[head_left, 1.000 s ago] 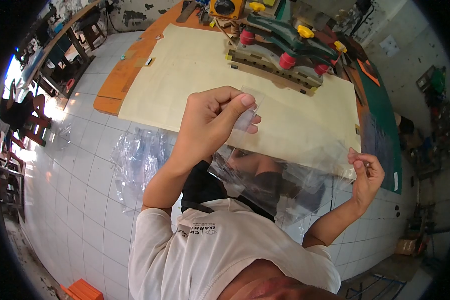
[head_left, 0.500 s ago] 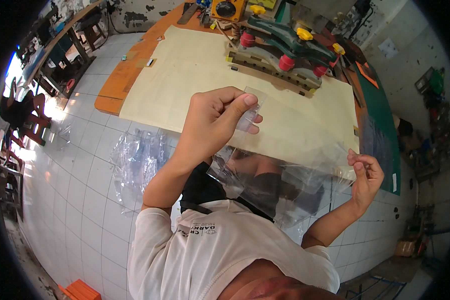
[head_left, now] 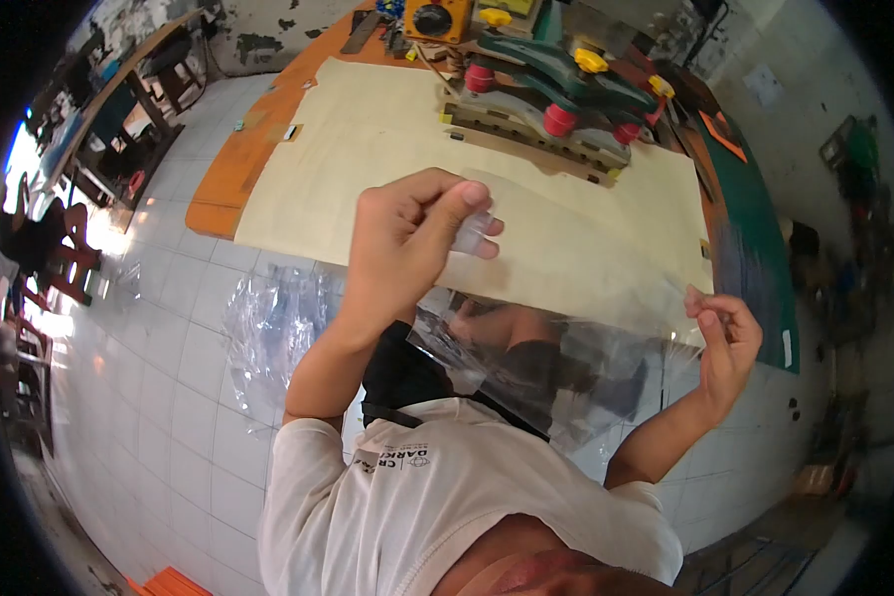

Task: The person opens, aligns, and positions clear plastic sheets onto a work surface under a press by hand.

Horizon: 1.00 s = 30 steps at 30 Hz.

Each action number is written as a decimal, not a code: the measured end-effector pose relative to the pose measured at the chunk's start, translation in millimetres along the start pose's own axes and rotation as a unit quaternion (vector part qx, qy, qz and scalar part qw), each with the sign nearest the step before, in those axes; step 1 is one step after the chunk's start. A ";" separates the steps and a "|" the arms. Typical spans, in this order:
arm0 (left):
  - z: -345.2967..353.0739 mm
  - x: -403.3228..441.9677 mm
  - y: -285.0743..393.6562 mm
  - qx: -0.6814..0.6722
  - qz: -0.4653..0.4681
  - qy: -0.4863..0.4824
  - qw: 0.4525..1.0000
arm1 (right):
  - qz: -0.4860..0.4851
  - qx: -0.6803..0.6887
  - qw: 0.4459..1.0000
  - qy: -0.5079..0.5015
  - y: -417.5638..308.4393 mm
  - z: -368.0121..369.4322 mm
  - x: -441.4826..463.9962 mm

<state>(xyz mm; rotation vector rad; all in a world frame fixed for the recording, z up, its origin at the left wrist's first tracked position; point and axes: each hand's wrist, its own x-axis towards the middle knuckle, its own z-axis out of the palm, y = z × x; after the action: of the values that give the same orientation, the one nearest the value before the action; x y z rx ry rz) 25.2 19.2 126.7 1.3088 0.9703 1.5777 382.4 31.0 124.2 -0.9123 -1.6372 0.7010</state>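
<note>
The table (head_left: pixel 219 194) filled the top of the view, toward twelve o'clock, with pale paper (head_left: pixel 348 149) spread over it and a green clamp (head_left: pixel 526 65) standing at one o'clock. A heap of plastic (head_left: pixel 278 333) lay at nine o'clock, below the table's near edge. The film (head_left: pixel 601 368) stretched between the hands and hung toward four o'clock, in front of the lap. The left hand (head_left: pixel 407 228) had just drawn slightly toward nine o'clock, the view swinging a little the same way, while the right hand (head_left: pixel 725 343), at three o'clock, had barely moved; the hold on both ends looked unbroken, which suggested the film was being kept spread. It looked thin, clear and glossy, creased, with glints near its lower part; its full outline could not be told. The left thumb pressed a bunched bit against curled fingers; the right thumb and fingertips pinched an edge.
</note>
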 end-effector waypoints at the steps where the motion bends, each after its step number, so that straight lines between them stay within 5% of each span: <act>1: -1.0 -0.2 1.9 0.010 -0.002 0.024 1.000 | 0.004 -0.002 1.000 0.010 -1.5 1.4 -0.4; 5: -8.1 4.5 17.1 0.050 0.038 0.043 0.997 | 0.076 -0.020 0.997 0.006 -6.4 9.5 5.3; 13: -7.3 18.7 59.2 0.175 0.172 -0.018 0.969 | -0.050 -0.159 0.965 -0.200 -9.3 42.5 34.9; 17: -9.1 31.8 78.7 0.246 0.238 -0.034 0.939 | -0.025 -0.107 0.980 -0.167 -7.6 54.9 43.8; 30: -22.5 66.1 96.8 0.259 0.191 -0.068 0.944 | 0.046 0.024 0.986 -0.157 2.5 60.3 50.9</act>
<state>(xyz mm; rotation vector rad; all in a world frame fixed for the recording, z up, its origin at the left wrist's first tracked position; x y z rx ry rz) -15.6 47.2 235.3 2.0463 1.1398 1.5335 318.3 75.9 133.8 -0.8804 -1.8521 0.9836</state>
